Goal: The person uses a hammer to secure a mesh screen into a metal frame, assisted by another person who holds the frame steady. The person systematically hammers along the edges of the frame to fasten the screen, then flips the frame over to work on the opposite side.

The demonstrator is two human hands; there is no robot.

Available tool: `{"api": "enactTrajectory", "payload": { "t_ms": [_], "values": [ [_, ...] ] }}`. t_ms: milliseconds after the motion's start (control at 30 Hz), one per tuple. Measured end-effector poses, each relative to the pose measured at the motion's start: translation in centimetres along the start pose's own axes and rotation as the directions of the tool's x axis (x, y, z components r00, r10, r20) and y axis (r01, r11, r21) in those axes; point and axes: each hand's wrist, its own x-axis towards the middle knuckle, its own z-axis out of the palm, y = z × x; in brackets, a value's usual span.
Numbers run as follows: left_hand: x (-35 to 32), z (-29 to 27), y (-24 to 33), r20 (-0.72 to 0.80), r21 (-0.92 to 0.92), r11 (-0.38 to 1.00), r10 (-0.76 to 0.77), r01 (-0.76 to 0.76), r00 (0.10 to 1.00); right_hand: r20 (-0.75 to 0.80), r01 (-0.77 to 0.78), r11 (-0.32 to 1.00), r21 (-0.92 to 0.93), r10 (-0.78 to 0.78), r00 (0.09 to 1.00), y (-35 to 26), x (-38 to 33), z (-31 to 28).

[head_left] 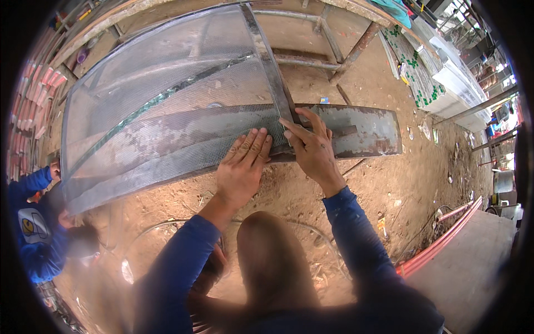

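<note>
A wire mesh panel (222, 83) in a metal frame stretches across the left and middle, lying over a long worn metal plate (367, 131). My left hand (243, 161) lies flat on the mesh near its close right corner, palm down, fingers stretched out. My right hand (316, 147) is at that corner, its fingers apart and touching the flat metal bar (270, 72) along the panel's right side. Part of the corner is hidden under the right hand. A dark green mottled strip (150, 106) shows slantwise through the mesh.
Another person in a blue sleeve (33, 183) is by the panel's left end. Rusty metal legs (359, 53) stand beyond it. Reddish pipes (445, 234) border a grey sheet (473, 273) at right. Stacked sheets (411, 72) lie far right, and a hose (161, 224) crosses the dirt floor.
</note>
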Motion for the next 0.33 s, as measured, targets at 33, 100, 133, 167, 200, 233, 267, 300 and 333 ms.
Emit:
{"api": "enactTrajectory", "payload": {
  "t_ms": [33,100,133,167,200,233,267,300,333],
  "values": [
    [0.0,0.1,0.0,-0.006,-0.001,1.000,-0.001,0.001,1.000,-0.025,0.060,0.998,0.013,-0.059,0.998,-0.1,0.0,-0.3],
    [-0.2,0.4,0.1,-0.017,-0.004,1.000,0.000,0.000,1.000,-0.039,0.129,0.991,0.032,-0.128,0.991,-0.3,-0.1,-0.8],
    [-0.3,0.5,0.1,-0.023,-0.002,1.000,0.002,-0.002,1.000,0.006,0.210,0.978,0.008,-0.210,0.978,-0.4,-0.6,-1.1],
    [-0.4,0.5,0.1,-0.027,-0.001,1.000,0.002,-0.002,1.000,0.061,0.280,0.960,-0.009,-0.279,0.958,-0.7,-1.3,-1.5],
    [-0.4,0.6,0.0,-0.029,-0.007,1.000,-0.002,0.002,1.000,0.117,0.352,0.936,-0.022,-0.347,0.930,-0.9,-1.9,-1.6],
    [-0.4,0.6,0.0,-0.031,-0.014,1.000,-0.005,0.004,1.000,0.131,0.359,0.933,-0.033,-0.352,0.927,-1.0,-2.3,-1.4],
    [-0.4,0.6,0.0,-0.034,-0.021,1.000,-0.006,0.005,0.999,0.144,0.370,0.928,-0.045,-0.360,0.922,-1.1,-2.5,-1.2],
    [-0.3,0.6,0.0,-0.029,-0.012,1.000,-0.002,0.002,1.000,0.157,0.383,0.922,-0.056,-0.370,0.916,-1.0,-2.7,-0.9],
    [-0.4,0.6,0.1,-0.022,0.000,1.000,-0.003,0.003,1.000,0.170,0.385,0.922,-0.045,-0.373,0.912,-0.7,-2.8,-0.9]
  ]
}}
